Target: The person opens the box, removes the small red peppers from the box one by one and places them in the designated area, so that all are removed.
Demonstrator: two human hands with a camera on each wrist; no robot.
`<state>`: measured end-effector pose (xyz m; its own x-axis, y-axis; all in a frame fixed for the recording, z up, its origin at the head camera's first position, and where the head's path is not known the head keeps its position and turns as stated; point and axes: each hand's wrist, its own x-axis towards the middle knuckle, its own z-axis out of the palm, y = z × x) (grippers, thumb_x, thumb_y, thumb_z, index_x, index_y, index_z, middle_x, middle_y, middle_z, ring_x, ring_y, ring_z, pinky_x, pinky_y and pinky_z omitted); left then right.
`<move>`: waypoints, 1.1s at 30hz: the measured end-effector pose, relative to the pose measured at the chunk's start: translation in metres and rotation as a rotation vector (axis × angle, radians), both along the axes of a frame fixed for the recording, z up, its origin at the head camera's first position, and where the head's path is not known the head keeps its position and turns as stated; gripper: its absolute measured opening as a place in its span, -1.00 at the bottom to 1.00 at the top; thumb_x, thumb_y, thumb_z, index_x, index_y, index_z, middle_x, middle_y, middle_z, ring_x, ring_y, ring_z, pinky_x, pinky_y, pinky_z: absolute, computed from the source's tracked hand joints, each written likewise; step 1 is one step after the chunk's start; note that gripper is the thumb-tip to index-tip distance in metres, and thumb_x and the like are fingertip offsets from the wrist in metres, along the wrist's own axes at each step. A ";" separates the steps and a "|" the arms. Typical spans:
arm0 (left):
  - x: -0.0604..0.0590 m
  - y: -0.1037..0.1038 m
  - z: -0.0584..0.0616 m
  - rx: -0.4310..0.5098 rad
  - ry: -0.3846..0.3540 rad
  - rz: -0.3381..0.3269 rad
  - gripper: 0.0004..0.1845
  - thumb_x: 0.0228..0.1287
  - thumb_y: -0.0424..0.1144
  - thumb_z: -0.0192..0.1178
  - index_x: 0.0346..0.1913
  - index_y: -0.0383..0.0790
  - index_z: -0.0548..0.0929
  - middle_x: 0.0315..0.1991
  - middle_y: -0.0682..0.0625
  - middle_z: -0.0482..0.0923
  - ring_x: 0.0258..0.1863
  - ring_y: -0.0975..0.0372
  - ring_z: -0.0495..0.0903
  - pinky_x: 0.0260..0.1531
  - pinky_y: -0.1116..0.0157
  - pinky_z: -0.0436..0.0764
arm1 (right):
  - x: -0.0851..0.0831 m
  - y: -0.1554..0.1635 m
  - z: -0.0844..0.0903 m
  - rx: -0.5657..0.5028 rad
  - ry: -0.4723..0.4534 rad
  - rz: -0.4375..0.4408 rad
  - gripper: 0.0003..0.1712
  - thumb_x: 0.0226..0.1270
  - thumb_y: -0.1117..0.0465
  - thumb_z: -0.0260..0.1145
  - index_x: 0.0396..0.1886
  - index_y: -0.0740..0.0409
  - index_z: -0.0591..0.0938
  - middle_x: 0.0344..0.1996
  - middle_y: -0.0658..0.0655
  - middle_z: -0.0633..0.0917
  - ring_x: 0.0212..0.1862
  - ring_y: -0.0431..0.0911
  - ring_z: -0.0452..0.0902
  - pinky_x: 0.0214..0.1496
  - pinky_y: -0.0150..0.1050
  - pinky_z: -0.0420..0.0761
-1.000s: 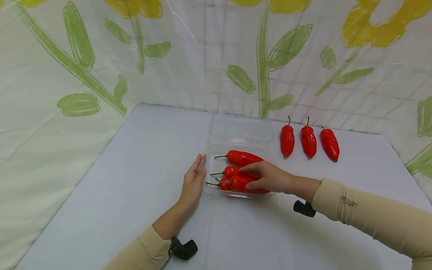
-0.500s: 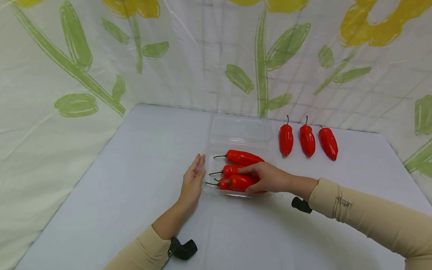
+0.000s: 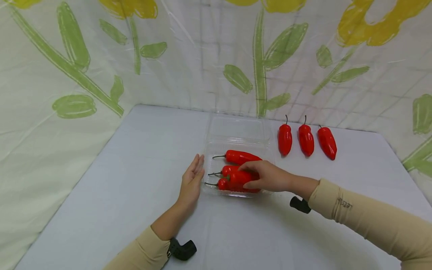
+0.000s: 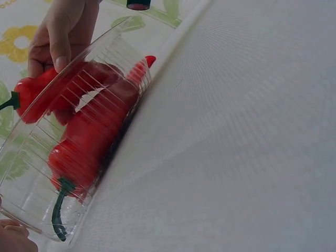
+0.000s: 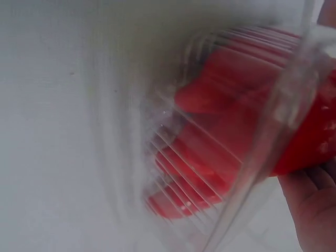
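Observation:
My right hand (image 3: 270, 177) grips a red chili pepper (image 3: 237, 180) with thumb and fingers, over the clear plastic clamshell box (image 3: 266, 155). In the left wrist view the gripped chili pepper (image 4: 29, 97) is above another chili pepper (image 4: 84, 144) that lies at the box's bottom. Several red chilies lie in the box with stems to the left, among them the rearmost chili (image 3: 239, 156). My left hand (image 3: 190, 184) rests with fairly straight fingers along the box's left side. In the right wrist view, red chilies (image 5: 226, 110) show blurred through the clear wall.
The box's open clear lid (image 3: 239, 126) lies behind it. Three red chilies stand in a row to the right: one chili (image 3: 285, 140), a second (image 3: 306, 140) and a third (image 3: 327, 143). A painted flower sheet (image 3: 175, 78) hangs behind the white table (image 3: 152, 150).
The gripped chili has risen slightly and turned in my right hand, its stem end now higher. My left hand stays beside the box. The view has shifted slightly.

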<state>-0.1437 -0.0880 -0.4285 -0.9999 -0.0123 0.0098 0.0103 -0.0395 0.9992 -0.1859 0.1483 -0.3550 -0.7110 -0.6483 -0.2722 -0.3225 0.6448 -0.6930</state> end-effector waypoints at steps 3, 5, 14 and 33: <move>0.000 0.000 0.000 0.000 0.002 -0.001 -0.42 0.43 -0.40 -0.21 0.45 -0.33 -0.05 0.45 -0.09 0.06 0.45 0.18 0.03 0.36 0.30 0.08 | -0.002 0.001 0.003 -0.035 -0.004 0.000 -0.48 0.15 0.16 0.37 0.12 0.06 0.48 0.04 0.08 0.60 0.10 -0.01 0.42 -0.06 -0.24 0.66; 0.000 -0.001 -0.001 0.004 0.007 -0.003 -0.42 0.43 -0.41 -0.21 0.45 -0.34 -0.05 0.45 -0.10 0.05 0.45 0.16 0.02 0.37 0.28 0.08 | -0.003 0.002 0.002 -0.058 -0.010 0.005 -0.51 0.16 0.15 0.35 0.11 0.04 0.47 0.02 0.07 0.60 0.10 -0.02 0.43 -0.06 -0.24 0.66; -0.001 -0.001 -0.001 0.003 0.006 -0.001 -0.42 0.42 -0.42 -0.21 0.44 -0.35 -0.04 0.45 -0.10 0.06 0.45 0.15 0.02 0.37 0.26 0.07 | -0.004 0.006 0.005 -0.095 -0.016 -0.026 -0.45 0.06 0.08 0.43 0.08 -0.01 0.49 0.01 0.10 0.58 0.09 0.03 0.43 -0.13 -0.23 0.69; -0.001 0.000 -0.002 -0.008 0.014 -0.001 -0.42 0.42 -0.41 -0.21 0.44 -0.35 -0.05 0.45 -0.12 0.05 0.45 0.13 0.02 0.38 0.21 0.07 | -0.004 0.038 0.010 -0.009 0.022 -0.080 -0.27 0.09 0.05 0.40 0.30 -0.03 0.41 0.02 0.09 0.61 -0.03 -0.02 0.45 -0.23 -0.36 0.66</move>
<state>-0.1446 -0.0881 -0.4307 -0.9997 -0.0115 0.0235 0.0239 -0.0311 0.9992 -0.1899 0.1867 -0.3455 -0.7664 -0.5916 -0.2502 -0.2854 0.6626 -0.6925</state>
